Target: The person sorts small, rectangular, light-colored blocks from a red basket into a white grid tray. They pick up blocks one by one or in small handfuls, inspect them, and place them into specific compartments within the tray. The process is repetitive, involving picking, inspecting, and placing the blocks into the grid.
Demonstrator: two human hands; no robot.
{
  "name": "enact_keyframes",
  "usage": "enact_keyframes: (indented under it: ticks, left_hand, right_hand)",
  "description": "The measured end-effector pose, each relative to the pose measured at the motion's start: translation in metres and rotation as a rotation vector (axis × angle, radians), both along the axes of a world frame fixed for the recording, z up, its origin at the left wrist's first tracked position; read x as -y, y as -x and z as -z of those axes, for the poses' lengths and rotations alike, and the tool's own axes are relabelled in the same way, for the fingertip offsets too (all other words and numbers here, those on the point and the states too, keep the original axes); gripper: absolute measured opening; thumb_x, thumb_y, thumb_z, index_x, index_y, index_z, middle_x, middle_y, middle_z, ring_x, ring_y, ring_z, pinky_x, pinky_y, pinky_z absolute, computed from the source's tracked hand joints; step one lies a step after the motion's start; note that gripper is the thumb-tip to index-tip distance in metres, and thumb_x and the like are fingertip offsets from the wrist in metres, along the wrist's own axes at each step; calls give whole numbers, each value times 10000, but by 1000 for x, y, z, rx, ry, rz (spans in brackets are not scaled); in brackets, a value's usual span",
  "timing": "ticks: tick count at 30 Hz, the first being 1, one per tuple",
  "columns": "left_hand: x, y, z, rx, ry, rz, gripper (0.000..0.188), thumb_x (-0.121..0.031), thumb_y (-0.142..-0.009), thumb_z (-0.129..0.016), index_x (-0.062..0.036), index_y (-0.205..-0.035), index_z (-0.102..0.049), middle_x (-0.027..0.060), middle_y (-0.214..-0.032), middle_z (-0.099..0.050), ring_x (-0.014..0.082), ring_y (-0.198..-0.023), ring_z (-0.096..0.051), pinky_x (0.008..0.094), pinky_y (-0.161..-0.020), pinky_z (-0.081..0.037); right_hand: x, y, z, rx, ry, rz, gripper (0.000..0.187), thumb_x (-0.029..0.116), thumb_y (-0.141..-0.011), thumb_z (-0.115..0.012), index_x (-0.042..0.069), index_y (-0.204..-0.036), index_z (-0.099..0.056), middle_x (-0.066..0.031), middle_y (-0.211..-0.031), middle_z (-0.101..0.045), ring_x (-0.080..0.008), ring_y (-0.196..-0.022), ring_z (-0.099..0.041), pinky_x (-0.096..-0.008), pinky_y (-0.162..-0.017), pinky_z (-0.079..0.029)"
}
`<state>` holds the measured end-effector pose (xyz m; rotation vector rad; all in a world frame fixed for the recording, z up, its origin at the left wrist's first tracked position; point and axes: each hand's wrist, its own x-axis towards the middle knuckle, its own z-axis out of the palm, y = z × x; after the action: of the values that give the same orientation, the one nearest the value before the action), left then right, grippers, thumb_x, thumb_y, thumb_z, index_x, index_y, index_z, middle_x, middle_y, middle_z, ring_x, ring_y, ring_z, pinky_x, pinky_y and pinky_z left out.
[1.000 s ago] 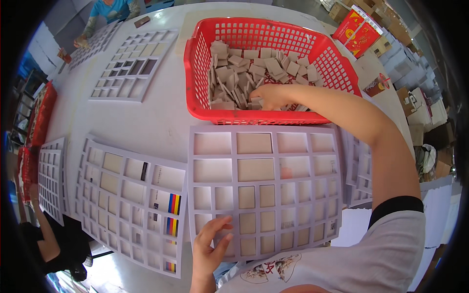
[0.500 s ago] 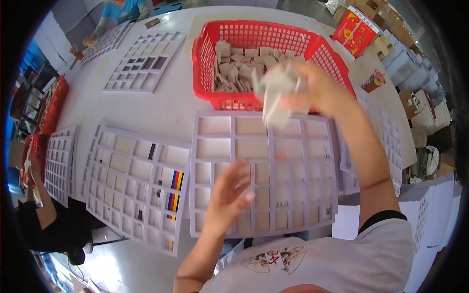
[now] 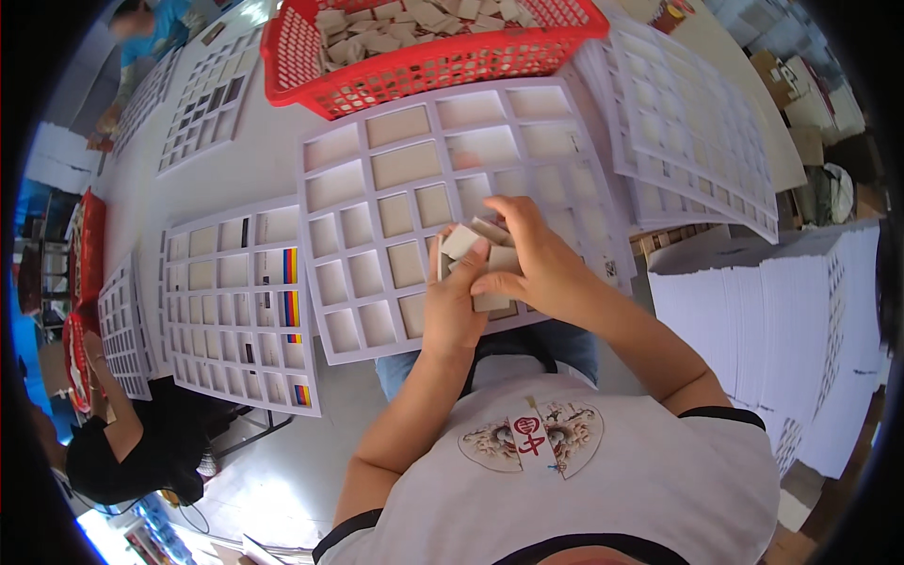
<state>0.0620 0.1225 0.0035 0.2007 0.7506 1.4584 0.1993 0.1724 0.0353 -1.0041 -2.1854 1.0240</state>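
Note:
Both my hands meet over the near part of a white grid tray (image 3: 334,184) with many compartments. Between them is a loose bunch of small beige-grey cardboard pieces (image 3: 462,242). My left hand (image 3: 454,309) is closed round the bunch from the left, thumb over the top. My right hand (image 3: 539,256) grips it from the right with fingers and thumb curved around. Some pieces are hidden behind my fingers. In the tray, the second column from the left shows beige-grey filling, while several cells beside it look white. Beyond the tray stands a red plastic basket (image 3: 424,75) holding many similar pieces.
Left of my tray lies another grid tray (image 3: 215,315) with coloured stripes. Stacked grid trays (image 3: 687,122) lean at the right, above a tall white stack (image 3: 744,320). A co-worker in black (image 3: 122,443) sits at the left; another in blue (image 3: 151,42) is farther back.
My right hand has come from the basket down toward my body with the bunch of cardboard pieces. My left hand, open before, has closed on it too. The view has shifted.

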Motion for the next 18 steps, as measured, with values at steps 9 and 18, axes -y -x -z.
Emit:
enact_keyframes:
  ticks: [9,18]
  left_hand:
    - [0,-13,4,-76,67,-51,301,-196,-968,-614,-90,-1237,-529,66,-1099,-634,192,-990,-646,349,-848,-557]
    - [-4,-22,-2,-14,82,-26,263,-215,-967,-618,-88,-1186,-547,60,-1073,-640,196,-979,-649,362,-836,-564]
  right_hand:
    - [1,-71,12,-395,191,359,315,44,-929,-469,19,-1236,-535,-81,-1152,-533,-186,-1003,-596,-314,-886,-483]
    - [11,-94,17,-32,-152,327,350,120,-856,-684,39,-1184,-592,-83,-1133,-560,-210,-1015,-584,-353,-852,-478]
